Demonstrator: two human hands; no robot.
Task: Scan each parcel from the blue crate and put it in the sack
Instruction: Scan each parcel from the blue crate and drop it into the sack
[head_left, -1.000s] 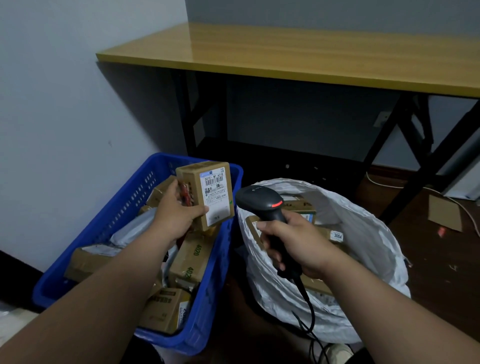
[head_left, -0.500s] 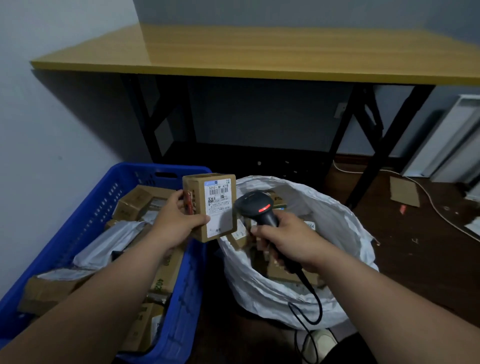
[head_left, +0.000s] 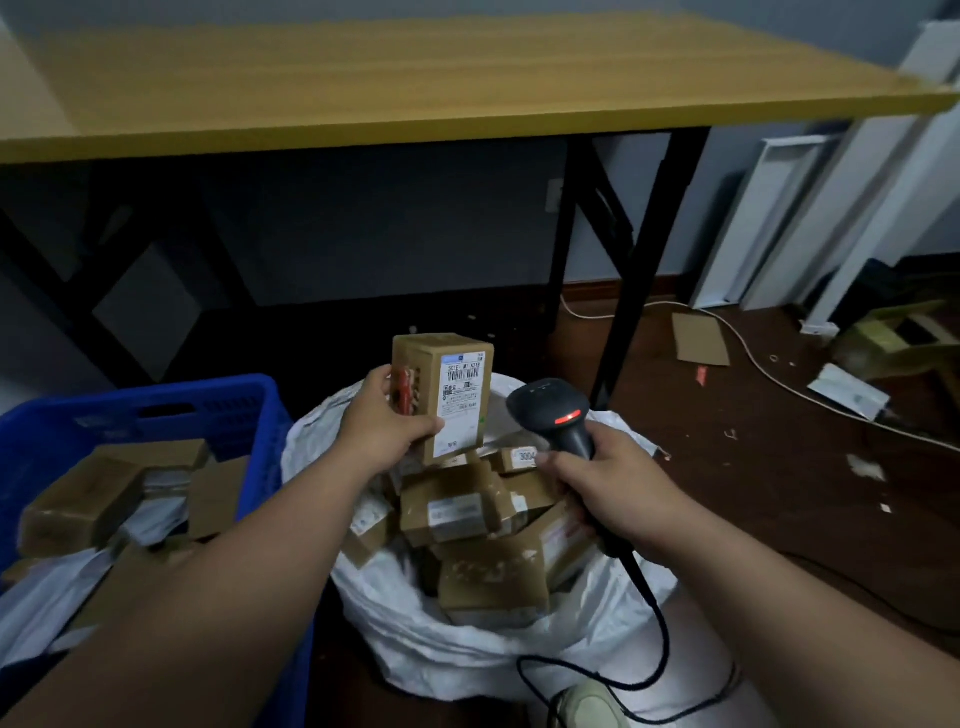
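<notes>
Head view is showing me holding the parcel (head_left: 441, 397) upright in my left hand (head_left: 387, 426) above the open sack (head_left: 415, 639), label facing the scanner (head_left: 553, 415) I'm gripping in my right hand (head_left: 618, 488), so I'm judging this the scanning step, with release into the sack next

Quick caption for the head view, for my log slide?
Left hand holds labelled box over sack; right hand aims scanner.
</notes>
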